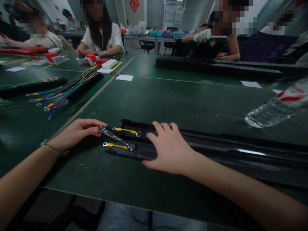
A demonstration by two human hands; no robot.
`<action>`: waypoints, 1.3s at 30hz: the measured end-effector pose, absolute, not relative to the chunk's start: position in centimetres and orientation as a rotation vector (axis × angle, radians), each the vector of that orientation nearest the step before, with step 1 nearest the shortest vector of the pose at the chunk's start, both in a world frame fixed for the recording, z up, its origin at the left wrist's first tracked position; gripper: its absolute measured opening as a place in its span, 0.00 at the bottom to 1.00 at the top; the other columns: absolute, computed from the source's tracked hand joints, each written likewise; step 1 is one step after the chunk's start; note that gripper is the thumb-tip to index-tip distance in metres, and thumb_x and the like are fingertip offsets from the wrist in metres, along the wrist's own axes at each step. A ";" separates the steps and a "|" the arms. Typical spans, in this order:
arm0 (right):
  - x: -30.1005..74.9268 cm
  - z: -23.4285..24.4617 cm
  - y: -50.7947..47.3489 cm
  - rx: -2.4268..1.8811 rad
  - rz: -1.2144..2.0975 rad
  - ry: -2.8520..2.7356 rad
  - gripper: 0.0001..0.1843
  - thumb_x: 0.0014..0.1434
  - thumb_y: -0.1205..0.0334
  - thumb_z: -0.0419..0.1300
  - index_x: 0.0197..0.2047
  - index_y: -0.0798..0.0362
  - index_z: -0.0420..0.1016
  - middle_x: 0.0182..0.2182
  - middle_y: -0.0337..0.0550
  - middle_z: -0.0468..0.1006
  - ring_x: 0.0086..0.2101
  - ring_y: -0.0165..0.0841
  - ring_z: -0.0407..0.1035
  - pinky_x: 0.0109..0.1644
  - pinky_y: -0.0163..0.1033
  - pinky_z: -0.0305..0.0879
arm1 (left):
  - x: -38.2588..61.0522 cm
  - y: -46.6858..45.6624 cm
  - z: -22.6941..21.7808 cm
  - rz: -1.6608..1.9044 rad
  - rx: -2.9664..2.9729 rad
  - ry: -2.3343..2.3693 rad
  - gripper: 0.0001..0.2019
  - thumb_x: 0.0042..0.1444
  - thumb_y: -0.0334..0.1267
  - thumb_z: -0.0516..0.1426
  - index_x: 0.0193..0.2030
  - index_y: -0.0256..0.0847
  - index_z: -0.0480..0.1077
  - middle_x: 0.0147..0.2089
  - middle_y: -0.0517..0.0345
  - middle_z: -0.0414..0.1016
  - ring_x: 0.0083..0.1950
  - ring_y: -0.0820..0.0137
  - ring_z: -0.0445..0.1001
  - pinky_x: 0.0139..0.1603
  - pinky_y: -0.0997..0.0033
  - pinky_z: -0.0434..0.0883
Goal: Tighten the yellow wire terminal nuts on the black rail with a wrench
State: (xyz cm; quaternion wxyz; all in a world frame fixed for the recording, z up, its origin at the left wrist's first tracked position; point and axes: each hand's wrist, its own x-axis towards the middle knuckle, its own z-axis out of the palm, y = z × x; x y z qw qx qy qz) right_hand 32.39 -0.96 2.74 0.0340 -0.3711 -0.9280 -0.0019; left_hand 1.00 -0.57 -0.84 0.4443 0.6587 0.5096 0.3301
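My left hand (83,131) pinches the open end of a steel combination wrench (115,137). The wrench's ring end sits over a fastener on a long black channel (204,141), at the root of the nearer yellow lead (116,145). A second yellow lead (126,131) is fixed farther back by another round fastener (138,133). Both short leads end in ring terminals that stick out past the channel's left end. Spread across the channel, my right hand (170,147) grips it with the thumb at the near edge and fingers at the far side.
A plastic water bottle (276,102) lies at the right. Bundles of coloured cables with ring terminals (77,85) are at the left. Across the green table (154,99), co-workers sit near red and white parts (92,59) and more black channels (216,69).
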 end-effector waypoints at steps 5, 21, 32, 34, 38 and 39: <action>32.4 2.7 -0.9 -1.148 -0.003 -2.866 0.36 0.44 0.35 0.47 0.46 0.55 0.67 0.53 0.59 0.57 0.50 0.52 0.52 0.48 0.57 0.45 | 0.1 -0.6 -1.4 0.840 1.676 1.200 0.10 0.47 0.34 0.58 0.38 0.38 0.72 0.26 0.58 0.70 0.28 0.72 0.67 0.29 0.75 0.64; 32.4 2.6 -0.9 -1.131 -0.018 -2.847 0.35 0.43 0.36 0.48 0.45 0.55 0.68 0.52 0.60 0.58 0.49 0.51 0.54 0.48 0.56 0.46 | 2.0 -1.6 -0.4 0.710 1.522 0.652 0.11 0.40 0.40 0.64 0.30 0.42 0.69 0.24 0.60 0.64 0.28 0.69 0.62 0.27 0.71 0.60; 32.4 2.7 -0.9 -1.125 -0.009 -2.850 0.36 0.43 0.36 0.48 0.45 0.55 0.68 0.52 0.60 0.58 0.49 0.52 0.53 0.48 0.56 0.46 | 1.6 -1.3 -0.5 0.782 1.560 0.732 0.09 0.43 0.41 0.62 0.32 0.42 0.70 0.24 0.61 0.64 0.29 0.69 0.63 0.27 0.71 0.61; 32.4 2.6 -0.9 -1.126 -0.014 -2.844 0.36 0.43 0.36 0.48 0.45 0.55 0.68 0.52 0.60 0.59 0.49 0.52 0.54 0.48 0.56 0.46 | 1.3 -1.2 -0.7 0.806 1.590 0.796 0.09 0.45 0.42 0.61 0.32 0.41 0.70 0.26 0.59 0.65 0.30 0.69 0.64 0.28 0.71 0.62; 32.4 2.6 -1.0 -1.137 -0.019 -2.839 0.36 0.42 0.36 0.49 0.45 0.55 0.68 0.53 0.60 0.58 0.49 0.51 0.53 0.48 0.56 0.46 | 0.6 -0.9 -1.2 0.835 1.676 0.956 0.09 0.47 0.41 0.59 0.34 0.41 0.70 0.28 0.58 0.67 0.30 0.70 0.65 0.29 0.72 0.62; 32.3 2.6 -1.0 -1.140 -0.020 -2.838 0.35 0.42 0.36 0.49 0.45 0.55 0.68 0.53 0.60 0.58 0.49 0.52 0.53 0.48 0.56 0.46 | 0.5 -0.8 -1.3 0.838 1.702 0.998 0.08 0.47 0.40 0.58 0.35 0.41 0.70 0.28 0.58 0.68 0.30 0.70 0.65 0.29 0.72 0.62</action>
